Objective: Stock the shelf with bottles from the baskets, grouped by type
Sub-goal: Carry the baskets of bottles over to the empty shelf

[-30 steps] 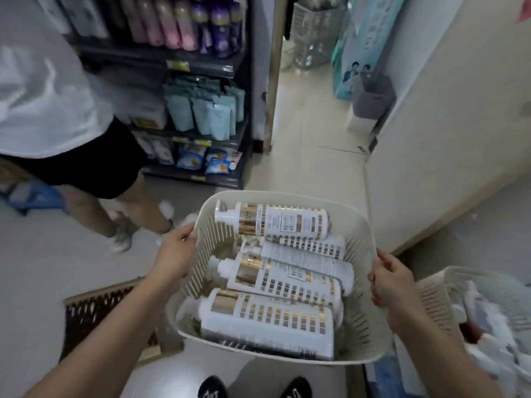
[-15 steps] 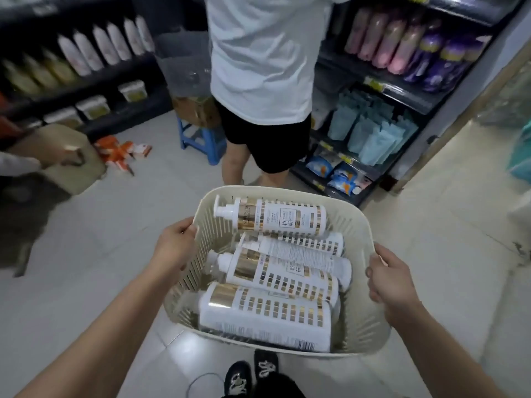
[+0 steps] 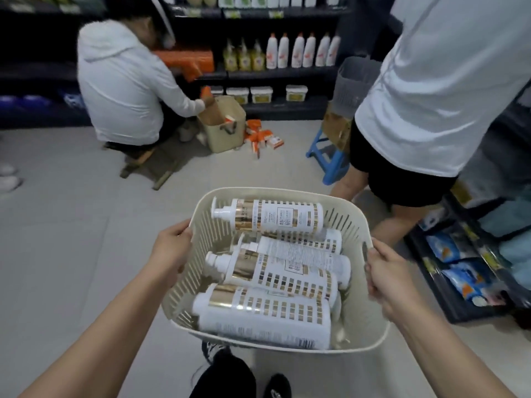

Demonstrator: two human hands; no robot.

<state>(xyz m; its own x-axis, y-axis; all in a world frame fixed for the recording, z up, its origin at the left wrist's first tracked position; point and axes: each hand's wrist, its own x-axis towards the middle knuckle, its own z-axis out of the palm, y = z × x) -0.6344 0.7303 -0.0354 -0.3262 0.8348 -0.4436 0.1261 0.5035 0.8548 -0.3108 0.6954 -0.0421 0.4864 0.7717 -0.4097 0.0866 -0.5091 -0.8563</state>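
I carry a cream slotted plastic basket (image 3: 355, 225) in front of me, above the floor. My left hand (image 3: 171, 248) grips its left rim and my right hand (image 3: 383, 271) grips its right rim. Inside lie several white pump bottles with gold checked bands (image 3: 275, 216), on their sides with pumps pointing left; the nearest bottle (image 3: 267, 314) lies against the near wall. Dark shelves (image 3: 281, 71) at the back carry white bottles with orange caps and yellow bottles.
A person in a white top (image 3: 120, 87) crouches at the back left beside a beige bin (image 3: 224, 124) and scattered orange packs. Another person in a white shirt and black shorts (image 3: 431, 96) stands close on the right, by a blue stool (image 3: 327, 156). A low shelf with packets (image 3: 459, 271) runs along the right.
My view has swung left, from a doorway and right-hand shelf to the back shelves and the crouching person. The basket stays held in both hands.
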